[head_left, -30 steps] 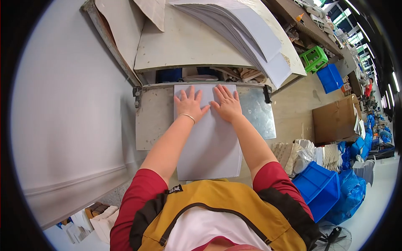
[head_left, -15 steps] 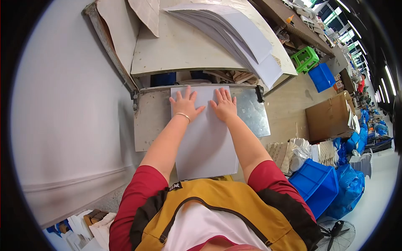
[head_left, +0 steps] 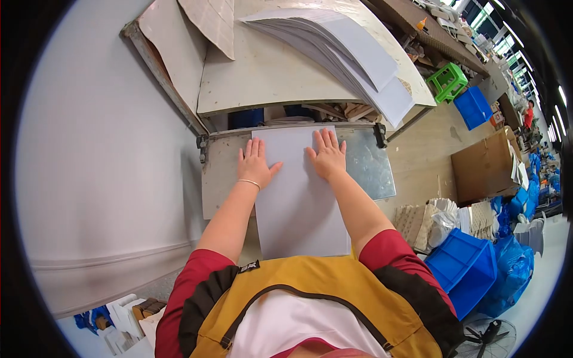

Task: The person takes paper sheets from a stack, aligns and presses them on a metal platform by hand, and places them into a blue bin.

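A white rectangular sheet (head_left: 301,209) lies lengthwise in front of me; whether it is one sheet or a stack I cannot tell. Beneath its far part is a metal plate (head_left: 367,161) with black clips at its far corners. My left hand (head_left: 255,166), with a bracelet at the wrist, rests flat across the sheet's left edge, fingers stretched forward and thumb out to the side. Flat near the sheet's far right edge lies my right hand (head_left: 328,156), fingers extended. Neither hand grips anything. The sheet's near end reaches my mustard apron (head_left: 310,268).
Beyond the plate, a worn table (head_left: 262,77) bears a fanned stack of white sheets (head_left: 340,48). A white wall (head_left: 107,149) stands close on my left. To the right are a cardboard box (head_left: 483,167), blue crate (head_left: 459,262), green stool (head_left: 447,82) and fan (head_left: 489,337).
My left hand has shifted left on the sheet, nearer its edge, with its fingers closer together. The whole view has moved slightly. My right hand stays near the sheet's far right edge.
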Tool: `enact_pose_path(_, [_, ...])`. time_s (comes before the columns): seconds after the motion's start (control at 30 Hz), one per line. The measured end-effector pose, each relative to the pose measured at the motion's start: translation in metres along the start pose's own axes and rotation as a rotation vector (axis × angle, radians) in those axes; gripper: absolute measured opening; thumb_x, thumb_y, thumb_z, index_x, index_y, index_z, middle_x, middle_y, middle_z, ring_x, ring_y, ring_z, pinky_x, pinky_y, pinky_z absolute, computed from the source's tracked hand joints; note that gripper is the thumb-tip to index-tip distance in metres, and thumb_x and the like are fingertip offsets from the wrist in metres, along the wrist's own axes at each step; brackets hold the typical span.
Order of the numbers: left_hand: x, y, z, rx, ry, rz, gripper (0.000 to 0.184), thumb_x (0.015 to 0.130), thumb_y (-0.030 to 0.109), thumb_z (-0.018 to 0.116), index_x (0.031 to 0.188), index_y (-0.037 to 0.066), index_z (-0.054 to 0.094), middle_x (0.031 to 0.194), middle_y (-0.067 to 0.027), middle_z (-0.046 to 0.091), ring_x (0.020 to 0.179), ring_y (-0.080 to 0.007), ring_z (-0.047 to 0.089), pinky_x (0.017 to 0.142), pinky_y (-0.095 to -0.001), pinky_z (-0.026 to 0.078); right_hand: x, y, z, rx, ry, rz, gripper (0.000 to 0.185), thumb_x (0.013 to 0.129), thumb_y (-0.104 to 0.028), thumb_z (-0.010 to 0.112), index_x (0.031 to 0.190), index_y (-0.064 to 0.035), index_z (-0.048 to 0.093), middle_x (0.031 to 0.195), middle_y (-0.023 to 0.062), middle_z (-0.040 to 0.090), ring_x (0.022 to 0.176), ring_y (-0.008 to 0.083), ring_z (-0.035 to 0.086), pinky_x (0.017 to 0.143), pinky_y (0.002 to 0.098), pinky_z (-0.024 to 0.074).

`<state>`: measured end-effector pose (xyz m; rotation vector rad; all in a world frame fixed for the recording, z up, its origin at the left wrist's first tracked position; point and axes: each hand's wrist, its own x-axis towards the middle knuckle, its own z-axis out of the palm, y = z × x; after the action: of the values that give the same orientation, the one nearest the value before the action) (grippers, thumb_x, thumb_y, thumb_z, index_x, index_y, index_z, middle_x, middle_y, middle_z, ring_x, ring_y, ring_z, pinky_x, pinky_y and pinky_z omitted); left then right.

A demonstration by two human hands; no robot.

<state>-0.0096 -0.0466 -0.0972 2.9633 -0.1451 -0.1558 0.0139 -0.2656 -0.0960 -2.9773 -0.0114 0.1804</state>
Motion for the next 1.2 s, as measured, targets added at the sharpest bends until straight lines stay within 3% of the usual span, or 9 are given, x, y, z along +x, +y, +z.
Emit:
enact_pose_path(0.47, [-0.003,-0.003,0.01,-0.026,0.053,0.003,0.087,0.085,0.062,0.048,0.145,0.003,0.027,0.153,-0.0123,0.022,0.143,-0.0254,0.017,0.115,-0.0462,0.012,-0.003,0.0,0.004,-0.007,0.014,-0.004,0.064,0.095,-0.052,0.034,0.149,-0.0209,0.022,0.157,0.0029,0.015,0.145,0.019,0.011,0.116,0.0484,0.0077])
enact_pose_path(0.6, [-0.008,0.001,0.005,-0.034,0.076,-0.036,0.086,0.084,0.061,0.05,0.145,0.003,0.029,0.151,-0.0155,0.024,0.141,-0.0273,0.019,0.115,-0.0462,0.013,-0.008,0.001,0.007,0.041,0.07,-0.016,0.061,0.093,-0.049,0.041,0.146,-0.0191,0.032,0.156,0.0048,0.017,0.144,0.0206,0.014,0.115,0.0494,0.0098])
enact_pose_path(0.7, [-0.01,0.003,0.002,-0.037,0.08,-0.035,0.084,0.083,0.06,0.053,0.143,0.004,0.032,0.148,-0.0179,0.026,0.139,-0.0289,0.022,0.114,-0.0463,0.015,-0.018,0.0,0.006,-0.033,0.278,-0.041,0.053,0.089,-0.041,0.05,0.136,-0.016,0.047,0.152,0.008,0.027,0.139,0.024,0.026,0.113,0.0508,0.0147])
enact_pose_path(0.83, [-0.009,0.0,0.005,-0.061,0.109,-0.035,0.083,0.083,0.059,0.053,0.142,0.004,0.034,0.146,-0.0182,0.028,0.138,-0.0293,0.024,0.114,-0.0465,0.015,-0.016,0.009,0.017,0.05,0.359,-0.11,0.044,0.086,-0.033,0.056,0.124,-0.0132,0.056,0.146,0.0099,0.037,0.132,0.0263,0.037,0.112,0.0506,0.0193])
enact_pose_path(1.0, [-0.012,-0.002,0.005,-0.093,0.121,-0.031,0.081,0.084,0.058,0.053,0.142,0.004,0.036,0.146,-0.0175,0.029,0.138,-0.0294,0.024,0.114,-0.0463,0.015,-0.016,0.011,0.022,0.059,0.435,-0.133,0.041,0.085,-0.031,0.055,0.122,-0.0123,0.056,0.141,0.008,0.043,0.126,0.0252,0.042,0.111,0.0498,0.0209])
enact_pose_path(1.1, [-0.009,-0.006,0.015,-0.097,0.181,0.003,0.078,0.085,0.056,0.054,0.141,0.004,0.037,0.144,-0.0169,0.032,0.137,-0.0289,0.026,0.114,-0.0457,0.014,-0.015,0.008,0.016,0.086,0.23,-0.141,0.048,0.089,-0.032,0.051,0.133,-0.0127,0.046,0.146,0.0078,0.038,0.134,0.0224,0.035,0.112,0.0514,0.0191])
enact_pose_path(1.2, [-0.002,-0.011,0.033,-0.058,0.245,0.048,0.077,0.085,0.054,0.054,0.14,0.003,0.037,0.145,-0.0164,0.032,0.138,-0.0285,0.025,0.114,-0.0457,0.013,-0.013,0.011,0.021,0.07,0.205,-0.133,0.052,0.092,-0.035,0.046,0.138,-0.0135,0.04,0.149,0.006,0.033,0.137,0.0209,0.03,0.113,0.0514,0.0173])
